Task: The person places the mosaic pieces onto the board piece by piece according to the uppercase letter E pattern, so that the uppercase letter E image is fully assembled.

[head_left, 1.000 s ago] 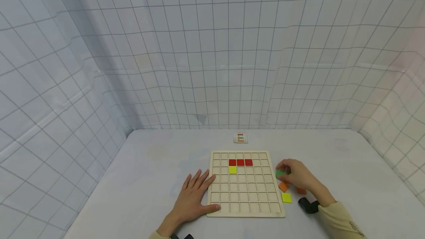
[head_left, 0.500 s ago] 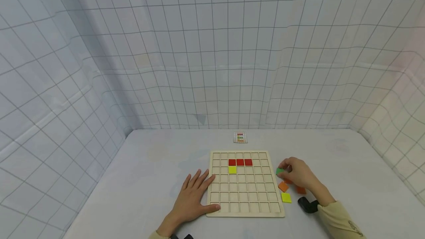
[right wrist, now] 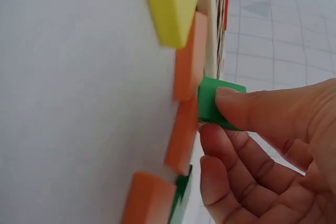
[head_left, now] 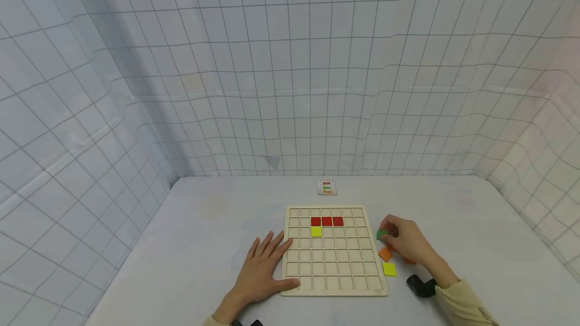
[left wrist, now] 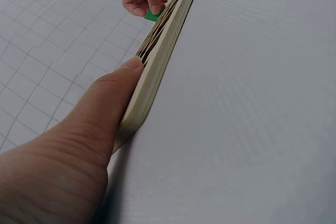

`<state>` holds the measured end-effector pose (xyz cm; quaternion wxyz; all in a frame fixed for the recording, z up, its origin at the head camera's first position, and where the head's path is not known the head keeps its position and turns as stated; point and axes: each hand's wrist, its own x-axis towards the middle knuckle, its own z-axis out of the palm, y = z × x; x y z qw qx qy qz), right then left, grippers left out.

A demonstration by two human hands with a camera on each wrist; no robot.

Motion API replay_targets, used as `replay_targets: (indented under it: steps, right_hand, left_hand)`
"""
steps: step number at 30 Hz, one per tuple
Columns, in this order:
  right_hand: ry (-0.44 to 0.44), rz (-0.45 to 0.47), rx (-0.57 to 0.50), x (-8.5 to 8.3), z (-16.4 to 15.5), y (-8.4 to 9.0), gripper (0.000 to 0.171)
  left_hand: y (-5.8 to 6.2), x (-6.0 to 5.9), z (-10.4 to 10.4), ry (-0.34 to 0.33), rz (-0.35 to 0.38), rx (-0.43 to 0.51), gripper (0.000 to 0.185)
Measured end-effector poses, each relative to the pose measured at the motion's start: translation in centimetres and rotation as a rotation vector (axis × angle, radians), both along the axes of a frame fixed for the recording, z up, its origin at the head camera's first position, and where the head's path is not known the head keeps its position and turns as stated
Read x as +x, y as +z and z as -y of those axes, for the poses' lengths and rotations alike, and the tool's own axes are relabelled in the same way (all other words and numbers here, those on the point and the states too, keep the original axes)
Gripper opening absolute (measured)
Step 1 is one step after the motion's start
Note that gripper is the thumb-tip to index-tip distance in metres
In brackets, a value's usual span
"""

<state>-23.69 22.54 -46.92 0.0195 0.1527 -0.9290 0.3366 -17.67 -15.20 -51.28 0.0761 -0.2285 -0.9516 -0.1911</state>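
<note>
A green square tile [right wrist: 208, 103] is pinched between the thumb and fingers of my right hand [head_left: 408, 239], just off the right edge of the wooden grid board [head_left: 337, 268]. The tile [head_left: 380, 235] looks slightly tilted in the head view. My left hand [head_left: 259, 276] lies with spread fingers on the board's left edge, its thumb near the front left corner. On the board, three red tiles [head_left: 327, 221] form a row, with one yellow tile [head_left: 316, 231] below the leftmost. Around my right hand lie orange tiles [right wrist: 190, 59] and another green tile [right wrist: 182, 195], partly hidden.
A loose yellow tile [head_left: 389, 269] lies by the board's right edge, near an orange tile [head_left: 384, 254]. Beyond the board is a small card [head_left: 327, 187] printed with a coloured grid pattern. Grid-patterned white curtains [head_left: 290, 89] stand behind and at both sides of the table.
My right hand has shifted only slightly at the green tile beside the board. The dark green seen under that hand a second ago is now hidden. My left hand stays still.
</note>
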Motion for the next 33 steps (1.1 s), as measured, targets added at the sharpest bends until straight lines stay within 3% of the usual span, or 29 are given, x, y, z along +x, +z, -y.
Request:
replay_targets:
  steps: [8, 15, 24, 33]
  right_hand:
    - [0.057, -0.009, -0.088, -0.1, 1.9, 0.4, 0.013]
    - [0.213, -0.026, -0.115, -0.5, 5.3, 0.1, 0.015]
    - [0.342, 0.002, -0.151, -0.7, 9.8, 0.6, 0.016]
    - [0.378, 0.011, -0.135, -0.8, 12.2, 0.5, 0.013]
  left_hand:
    - [-0.2, -0.1, 0.0, 0.01, 0.001, -0.011, 0.092]
    - [-0.2, -0.1, -0.1, 0.018, 0.013, -0.028, 0.093]
    - [-0.1, -0.1, -0.2, 0.006, -0.015, -0.029, 0.092]
    - [-0.1, -0.1, -0.1, 0.001, -0.032, -0.01, 0.092]
